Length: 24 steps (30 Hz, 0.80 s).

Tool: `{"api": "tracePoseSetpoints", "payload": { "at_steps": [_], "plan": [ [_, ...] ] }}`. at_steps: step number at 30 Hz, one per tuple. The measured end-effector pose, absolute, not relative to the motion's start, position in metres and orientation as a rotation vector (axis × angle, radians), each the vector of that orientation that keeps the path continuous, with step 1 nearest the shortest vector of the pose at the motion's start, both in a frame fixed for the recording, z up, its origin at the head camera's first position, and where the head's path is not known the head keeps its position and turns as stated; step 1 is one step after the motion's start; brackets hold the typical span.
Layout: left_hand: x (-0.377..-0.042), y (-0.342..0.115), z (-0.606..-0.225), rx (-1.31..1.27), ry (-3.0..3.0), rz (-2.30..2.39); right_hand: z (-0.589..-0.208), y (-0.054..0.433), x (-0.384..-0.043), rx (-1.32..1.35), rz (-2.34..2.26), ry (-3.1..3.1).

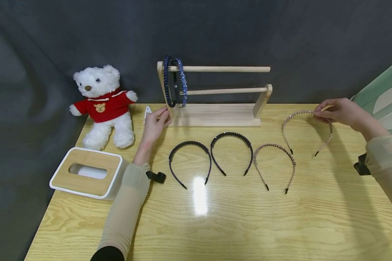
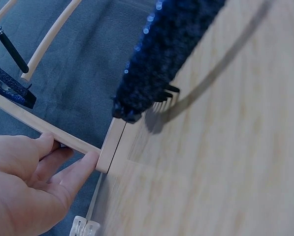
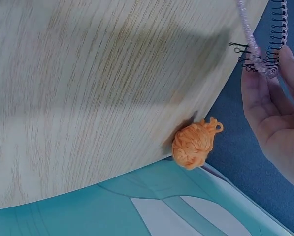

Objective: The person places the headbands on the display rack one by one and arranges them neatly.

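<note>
My left hand [image 1: 156, 121] holds the lower left upright of a wooden headband rack [image 1: 215, 115], thumb and fingertips on the wood in the left wrist view. Two blue glittery headbands [image 1: 183, 81] hang at the left end of its upper rod. On the right, my right hand [image 1: 341, 113] pinches a pink beaded headband [image 1: 291, 116] by its curved top, the ends pointing down toward the table. In the right wrist view, this headband [image 3: 250, 37] shows small black comb teeth. Two dark toothed headbands [image 1: 190, 142] [image 1: 231, 133] and another pink headband [image 1: 274, 145] lie before the rack.
A white teddy bear in a red sweater [image 1: 106, 105] sits at the back left, behind a tissue box with a wooden lid [image 1: 62, 174]. A small white clip [image 1: 147, 112] lies beside the left hand. An orange yarn ball [image 3: 192, 145] is near the table edge.
</note>
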<state>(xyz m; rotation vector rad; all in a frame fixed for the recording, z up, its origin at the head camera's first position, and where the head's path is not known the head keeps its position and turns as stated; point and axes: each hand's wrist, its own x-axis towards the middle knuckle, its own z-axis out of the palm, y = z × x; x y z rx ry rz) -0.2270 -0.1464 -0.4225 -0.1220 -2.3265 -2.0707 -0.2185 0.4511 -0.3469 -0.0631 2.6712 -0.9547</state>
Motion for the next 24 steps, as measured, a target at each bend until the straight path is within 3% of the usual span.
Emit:
{"api": "tracePoseSetpoints", "payload": {
  "at_steps": [16, 24],
  "plan": [
    [-0.225, -0.147, -0.421, -0.084, -2.325, -2.086, -0.338, 0.458, -0.203, -0.040, -1.393, 2.412],
    [-0.226, -0.146, -0.421, -0.103, -2.316, -2.094, -0.330, 0.465, -0.196, -0.025, -1.934, 1.739]
  ]
}}
